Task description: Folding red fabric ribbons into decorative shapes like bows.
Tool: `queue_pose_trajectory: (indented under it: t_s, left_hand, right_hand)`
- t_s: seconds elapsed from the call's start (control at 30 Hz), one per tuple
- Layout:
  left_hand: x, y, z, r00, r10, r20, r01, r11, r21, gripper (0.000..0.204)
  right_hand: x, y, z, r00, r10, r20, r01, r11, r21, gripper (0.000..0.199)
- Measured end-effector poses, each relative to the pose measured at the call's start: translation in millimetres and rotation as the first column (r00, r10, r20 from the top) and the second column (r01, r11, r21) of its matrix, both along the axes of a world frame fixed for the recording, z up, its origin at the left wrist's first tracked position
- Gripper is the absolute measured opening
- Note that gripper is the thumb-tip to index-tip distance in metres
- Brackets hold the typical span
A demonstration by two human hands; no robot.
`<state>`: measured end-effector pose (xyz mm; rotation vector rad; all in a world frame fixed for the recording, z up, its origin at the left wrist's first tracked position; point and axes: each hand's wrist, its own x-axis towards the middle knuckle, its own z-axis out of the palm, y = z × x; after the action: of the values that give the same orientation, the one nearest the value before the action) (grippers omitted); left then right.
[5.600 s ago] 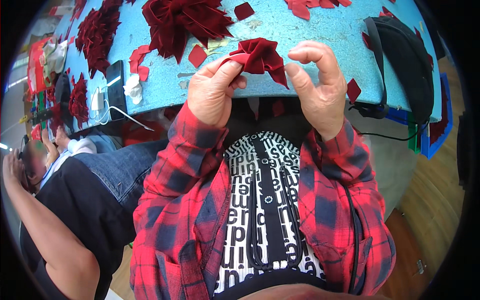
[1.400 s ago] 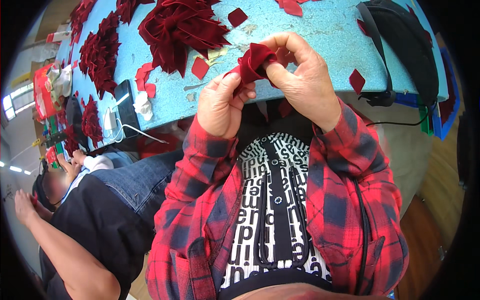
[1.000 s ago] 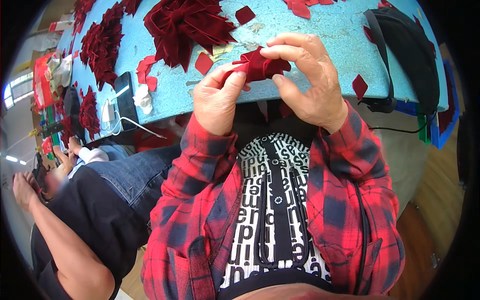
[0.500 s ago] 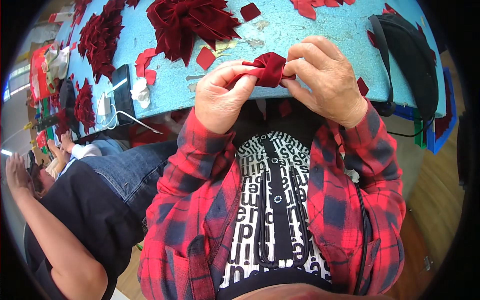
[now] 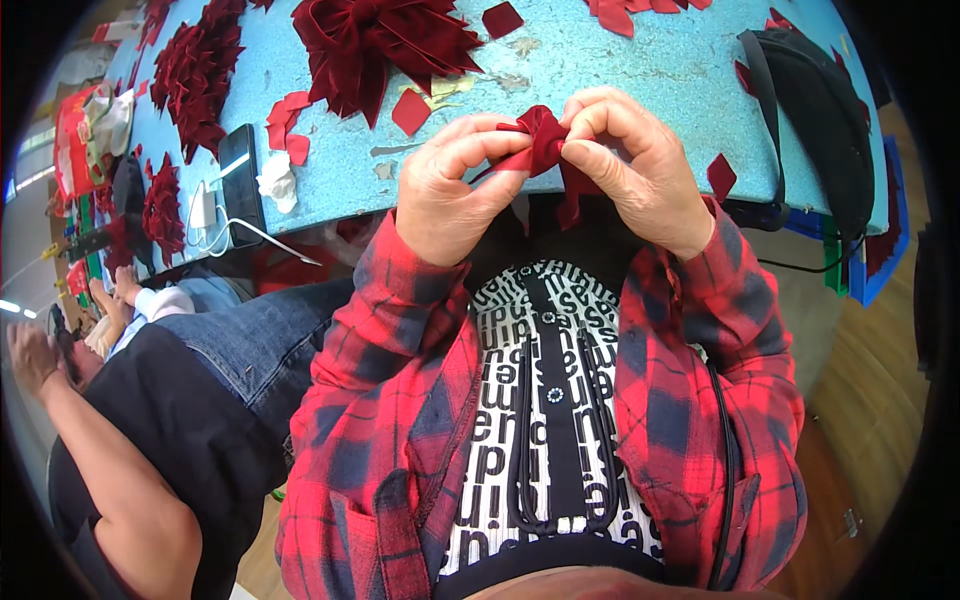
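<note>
A dark red velvet ribbon, twisted into a knot, is held up between both hands just over the table's near edge. My left hand pinches its left part between thumb and fingers. The thumb and index finger of my right hand grip the knot's right side. One ribbon tail hangs down below the knot, between the hands. Beyond my hands, a pile of finished velvet bows lies on the blue table.
More bows are heaped at the left, with red fabric pieces scattered about. A phone, a white charger cable and a crumpled tissue lie near the left edge. A black bag rests at the right. Another person sits to my left.
The ribbon's loop has been drawn into a smaller, tighter knot, and a tail now dangles below it. My right hand has shifted slightly down and left.
</note>
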<state>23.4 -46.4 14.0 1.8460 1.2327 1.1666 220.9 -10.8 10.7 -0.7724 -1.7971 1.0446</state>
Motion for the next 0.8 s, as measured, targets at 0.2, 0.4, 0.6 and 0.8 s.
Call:
queue_pose_trajectory:
  t_s: [0.2, 0.4, 0.6, 0.8]
  left_hand:
    - [7.3, -1.0, -2.3, 0.999, 0.048, 0.000, -0.048, 0.998, 0.036, 0.018]
    - [16.0, -4.1, -8.7, 0.995, 0.073, 0.062, -0.083, 0.980, 0.179, 0.013]
    - [24.4, -4.6, -18.8, 0.896, 0.206, 0.392, -0.124, 0.967, -0.224, 0.009]
    - [33.4, 1.4, -18.8, 0.648, 0.306, 0.697, 0.104, 0.871, -0.479, 0.019]
  right_hand:
    - [1.3, -3.2, 3.5, 0.997, -0.038, -0.063, 0.008, 0.908, -0.419, 0.015]
    - [2.2, 0.5, 4.0, 0.922, -0.073, -0.381, -0.270, 0.585, -0.765, 0.012]
    - [11.3, -3.9, -6.3, 0.932, -0.143, -0.333, -0.118, 0.749, -0.652, 0.025]
    - [1.5, -14.0, -14.7, 0.938, -0.118, -0.327, -0.059, 0.873, -0.484, 0.042]
